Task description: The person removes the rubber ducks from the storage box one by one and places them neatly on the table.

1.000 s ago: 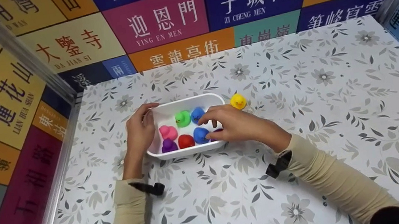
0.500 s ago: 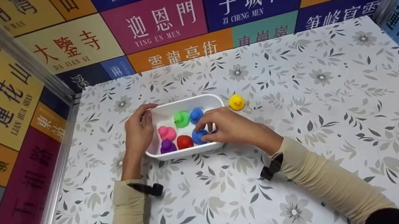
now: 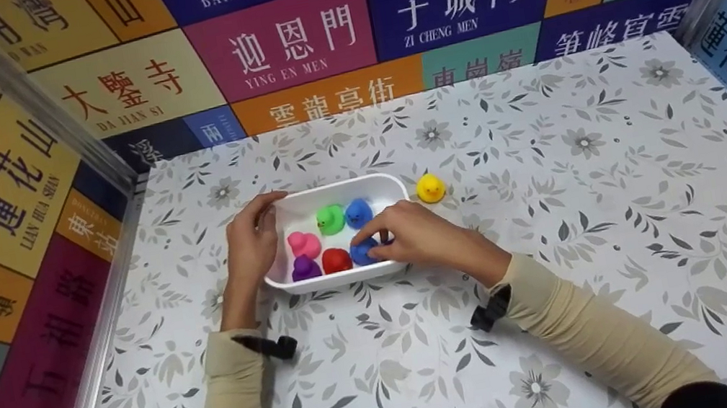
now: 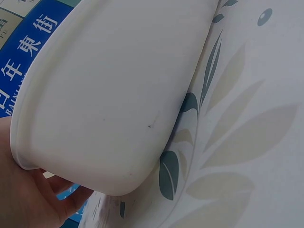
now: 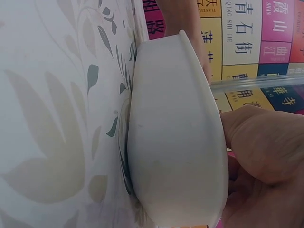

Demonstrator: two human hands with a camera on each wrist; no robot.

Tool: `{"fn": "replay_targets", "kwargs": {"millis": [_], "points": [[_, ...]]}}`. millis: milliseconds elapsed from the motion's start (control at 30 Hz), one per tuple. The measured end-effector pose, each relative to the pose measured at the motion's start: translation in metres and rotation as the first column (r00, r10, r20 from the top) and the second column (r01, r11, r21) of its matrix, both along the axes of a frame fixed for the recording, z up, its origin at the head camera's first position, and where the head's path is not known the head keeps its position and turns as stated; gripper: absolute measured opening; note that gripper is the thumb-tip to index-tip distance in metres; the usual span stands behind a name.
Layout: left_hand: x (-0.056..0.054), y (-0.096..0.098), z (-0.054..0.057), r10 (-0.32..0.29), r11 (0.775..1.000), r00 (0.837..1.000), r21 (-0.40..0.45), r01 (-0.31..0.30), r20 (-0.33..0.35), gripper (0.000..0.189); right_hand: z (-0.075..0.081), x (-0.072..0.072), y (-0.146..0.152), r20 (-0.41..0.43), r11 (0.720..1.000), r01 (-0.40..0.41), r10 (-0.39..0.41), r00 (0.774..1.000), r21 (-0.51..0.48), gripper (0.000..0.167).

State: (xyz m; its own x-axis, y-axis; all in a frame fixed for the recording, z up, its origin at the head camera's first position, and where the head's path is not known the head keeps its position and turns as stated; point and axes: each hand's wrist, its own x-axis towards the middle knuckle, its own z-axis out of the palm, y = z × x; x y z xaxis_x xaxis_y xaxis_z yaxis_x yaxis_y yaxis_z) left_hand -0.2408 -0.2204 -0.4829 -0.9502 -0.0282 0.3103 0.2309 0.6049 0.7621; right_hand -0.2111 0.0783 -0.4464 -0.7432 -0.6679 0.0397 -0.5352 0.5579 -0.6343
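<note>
In the head view, a white tub is standing on the patterned table. The left hand is holding its left end, fingers bending round the rim. The right hand is reaching over the right end, thumb and forefinger slightly parted and curving about the near blue duck; whether they are pinching it, I cannot tell. Also lying in the tub are a green duck, a far blue duck, a pink duck, a purple duck and a red duck. A yellow duck is sitting outside, just beyond the right end.

In the left wrist view, the tub's outer wall is filling much of the frame, left fingers wrapping its end.

In the right wrist view, the right hand is arching over the rim, its fingertips hiding behind the wall.
</note>
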Motion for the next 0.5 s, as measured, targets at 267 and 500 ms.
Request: {"fn": "replay_targets", "kwargs": {"millis": [267, 500], "points": [[-0.0014, 0.0003, 0.0008, 0.013, 1.0, 0.999, -0.009, -0.012, 0.037, 0.037, -0.003, -0.0015, -0.0011, -0.014, 0.999, 0.025, -0.025, 1.0, -0.021, 0.026], [-0.0003, 0.0004, 0.0016, 0.016, 1.0, 0.999, -0.001, -0.016, 0.042, 0.038, -0.0061, 0.0012, -0.0006, -0.053, 0.999, 0.02, -0.022, 0.998, -0.045, 0.026]]}}
